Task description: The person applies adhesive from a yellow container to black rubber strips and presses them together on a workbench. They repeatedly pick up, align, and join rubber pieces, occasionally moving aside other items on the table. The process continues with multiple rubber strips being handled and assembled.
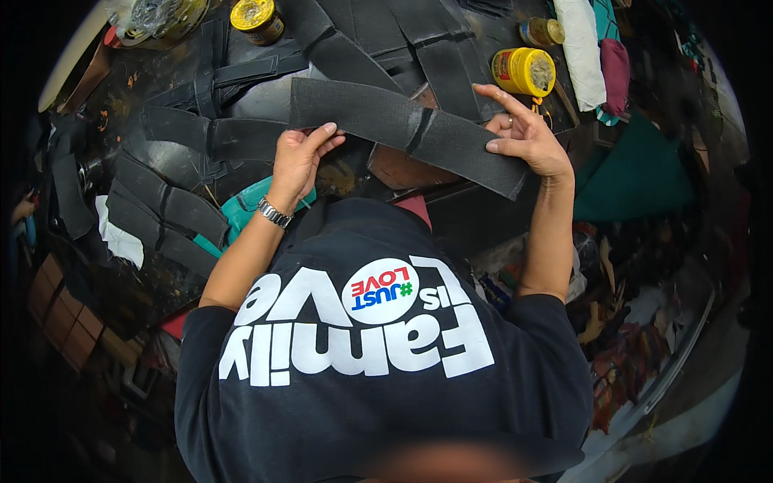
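Observation:
Between my hands a long black strip of textured material (366,113) is held up above the bench, slanting down to the right. A darker band crosses it right of its middle. My left hand (302,161), with a metal watch on the wrist, pinches its lower edge near the left end between thumb and fingers. At the other end my right hand (527,141) grips the strip's upper edge with the thumb in front, its index finger stretched out beyond the strip. The right hand's remaining fingers are partly hidden behind the material.
More black strips (165,201) lie about the cluttered bench, some overlapping. A yellow jar (523,72) stands near my right hand, an open yellow-rimmed tub (256,20) at the back. Teal material (245,208) lies by my left wrist, dark green cloth (640,173) at the right.

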`<state>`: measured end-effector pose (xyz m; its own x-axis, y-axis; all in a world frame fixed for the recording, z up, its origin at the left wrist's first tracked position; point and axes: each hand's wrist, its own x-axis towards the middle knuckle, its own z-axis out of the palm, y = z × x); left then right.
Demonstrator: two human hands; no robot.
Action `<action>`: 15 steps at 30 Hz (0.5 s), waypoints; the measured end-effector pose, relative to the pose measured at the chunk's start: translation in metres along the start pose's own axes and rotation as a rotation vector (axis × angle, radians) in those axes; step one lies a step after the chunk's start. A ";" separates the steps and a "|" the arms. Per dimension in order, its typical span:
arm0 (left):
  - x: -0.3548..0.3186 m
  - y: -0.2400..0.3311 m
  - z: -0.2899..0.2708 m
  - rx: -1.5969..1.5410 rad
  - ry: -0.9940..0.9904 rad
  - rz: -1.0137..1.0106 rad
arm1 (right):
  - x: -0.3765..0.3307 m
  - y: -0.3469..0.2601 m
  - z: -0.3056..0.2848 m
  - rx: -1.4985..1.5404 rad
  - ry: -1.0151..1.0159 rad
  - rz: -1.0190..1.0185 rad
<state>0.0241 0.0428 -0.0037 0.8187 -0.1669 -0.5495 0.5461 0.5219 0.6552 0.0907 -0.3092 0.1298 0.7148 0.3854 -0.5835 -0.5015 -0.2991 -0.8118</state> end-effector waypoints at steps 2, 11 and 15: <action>0.001 -0.001 0.000 0.025 0.009 0.019 | 0.000 0.004 0.000 0.005 -0.038 -0.033; 0.019 0.016 0.011 0.126 0.027 0.247 | 0.004 0.027 0.000 -0.010 -0.036 0.016; 0.042 0.033 0.023 0.290 0.049 0.341 | 0.009 0.042 0.006 0.068 0.000 -0.017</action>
<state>0.0809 0.0333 0.0067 0.9549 0.0171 -0.2964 0.2797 0.2826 0.9175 0.0732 -0.3131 0.0906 0.7236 0.3898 -0.5696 -0.5212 -0.2325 -0.8212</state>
